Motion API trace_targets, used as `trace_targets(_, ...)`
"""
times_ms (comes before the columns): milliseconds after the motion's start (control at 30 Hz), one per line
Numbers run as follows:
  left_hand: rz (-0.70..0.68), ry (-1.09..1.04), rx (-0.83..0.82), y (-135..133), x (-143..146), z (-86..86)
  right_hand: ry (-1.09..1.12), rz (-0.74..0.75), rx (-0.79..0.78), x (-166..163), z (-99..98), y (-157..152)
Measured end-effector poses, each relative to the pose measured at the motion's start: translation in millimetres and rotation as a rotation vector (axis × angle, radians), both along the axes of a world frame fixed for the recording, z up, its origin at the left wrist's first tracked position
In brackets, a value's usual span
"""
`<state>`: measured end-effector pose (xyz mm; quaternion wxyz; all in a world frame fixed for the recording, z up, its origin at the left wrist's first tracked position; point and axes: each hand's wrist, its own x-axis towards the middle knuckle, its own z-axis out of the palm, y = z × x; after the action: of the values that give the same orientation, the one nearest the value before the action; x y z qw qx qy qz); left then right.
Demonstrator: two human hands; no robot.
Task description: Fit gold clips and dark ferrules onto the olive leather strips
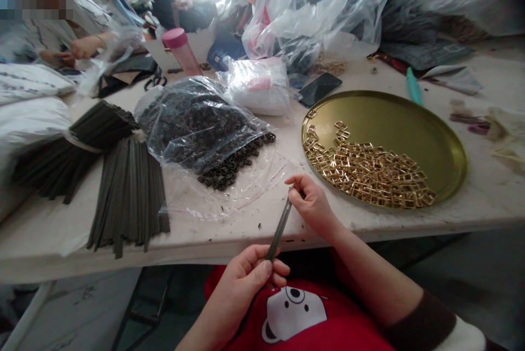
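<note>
A thin dark strap [279, 230] runs between both of my hands above the table's front edge. My left hand [246, 280] pinches its lower end near my lap. My right hand [314, 203] is closed around its upper tip, close to the round gold tray [410, 116]. Several gold buckles [369, 170] lie heaped in the tray's near half. A clear bag of small dark loops [205, 127] spills open left of my right hand.
Bundles of dark straps [127, 192] lie at the left. A phone [319, 88], a pink bottle [180, 50], a teal pen [413, 87] and plastic bags [311, 6] sit farther back. Another person's hands [74, 47] work at the far left.
</note>
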<state>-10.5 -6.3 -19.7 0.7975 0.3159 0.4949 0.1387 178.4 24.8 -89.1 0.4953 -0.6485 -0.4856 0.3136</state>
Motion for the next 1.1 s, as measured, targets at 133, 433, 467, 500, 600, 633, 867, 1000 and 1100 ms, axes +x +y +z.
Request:
trace_targets(133, 0.012, -0.001, -0.008, -1, 0, -0.4, -0.023, -0.001, -0.002, -1, 1.4, -1)
trace_targets(433, 0.015, -0.021, -0.025, -4, -3, -1.9, -0.035, 0.003, -0.009, -1, 1.0, -2)
trace_targets(467, -0.004, -0.013, -0.015, -3, -3, -0.9, -0.034, 0.006, -0.009, -1, 0.8, -2)
trace_targets(500, -0.031, -0.003, -0.001, -3, -3, 0.5, -0.032, 0.007, -0.010, -2, 0.6, -2)
trace_targets(600, -0.123, 0.017, 0.041, 1, -2, 5.3, -0.028, 0.008, -0.009, -2, 0.2, -2)
trace_targets(633, -0.145, 0.022, 0.047, 2, -2, 6.9, -0.029, 0.008, -0.008, -1, 0.0, -2)
trace_targets(867, -0.172, 0.029, 0.001, 5, 0, 9.0, -0.026, 0.006, -0.010, -1, -0.5, -2)
trace_targets(1000, -0.151, 0.028, -0.038, 4, 1, 8.3, -0.023, 0.014, -0.013, -2, -0.1, -2)
trace_targets(1100, -0.137, 0.024, -0.057, 5, 1, 8.1, -0.026, 0.016, -0.011, -2, 0.5, -3)
